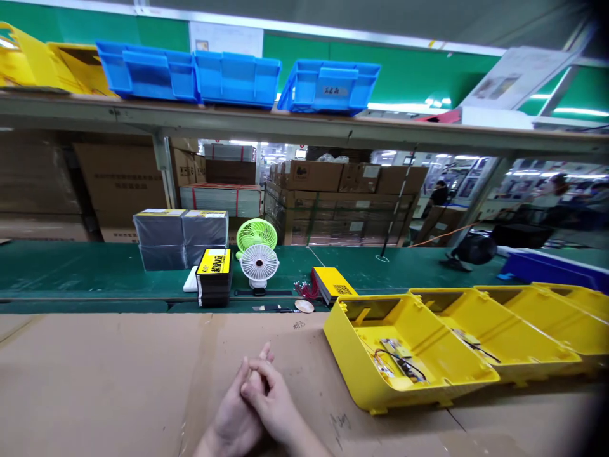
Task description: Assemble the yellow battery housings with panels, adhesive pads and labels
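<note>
Above the cardboard-covered bench front, both hands are pressed together in the lower middle of the head view. My left hand (236,411) is turned partly palm up, with its thumb raised and a fingertip reaching out past the other hand. Curled over its fingers is my right hand (273,400), which hides most of them. No part or tool shows in either hand. Just to the right stands a yellow plastic housing (352,362), open side up. A small circuit board (399,357) with black and thin coloured wires lies inside it.
More yellow housings (518,324) line up rightward. Behind the cardboard (118,381) are a white fan (259,263), a green fan (257,233), a stack of black-and-yellow boxes (215,279), a yellow box (334,282) and red wires (308,289). Blue bins (238,79) sit on the overhead shelf.
</note>
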Tool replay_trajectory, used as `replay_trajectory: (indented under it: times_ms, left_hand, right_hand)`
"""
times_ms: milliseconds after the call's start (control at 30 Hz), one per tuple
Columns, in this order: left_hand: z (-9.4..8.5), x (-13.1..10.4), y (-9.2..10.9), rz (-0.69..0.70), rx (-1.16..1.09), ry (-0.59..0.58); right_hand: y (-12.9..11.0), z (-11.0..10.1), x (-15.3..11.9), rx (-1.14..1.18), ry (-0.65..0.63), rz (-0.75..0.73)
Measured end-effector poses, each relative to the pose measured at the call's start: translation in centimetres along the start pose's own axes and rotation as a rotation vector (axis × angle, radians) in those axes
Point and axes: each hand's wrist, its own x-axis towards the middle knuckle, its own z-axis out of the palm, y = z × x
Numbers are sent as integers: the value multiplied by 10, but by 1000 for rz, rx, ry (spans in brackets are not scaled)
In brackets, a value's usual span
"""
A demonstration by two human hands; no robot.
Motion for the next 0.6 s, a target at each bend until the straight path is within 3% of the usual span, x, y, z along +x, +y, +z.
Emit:
replay_trajectory:
  times_ms: [300,467,600]
  left_hand:
    - [15,-14,-2,-44,-17,-86]
    - [4,-18,-2,-47,89,-97]
    - [-12,-8,4,-16,215,-85]
  right_hand:
    - [-6,1,3,371,-112,66]
    - [-8,-5,-2,384,-207,119]
    - [-3,-5,-3,294,-211,97]
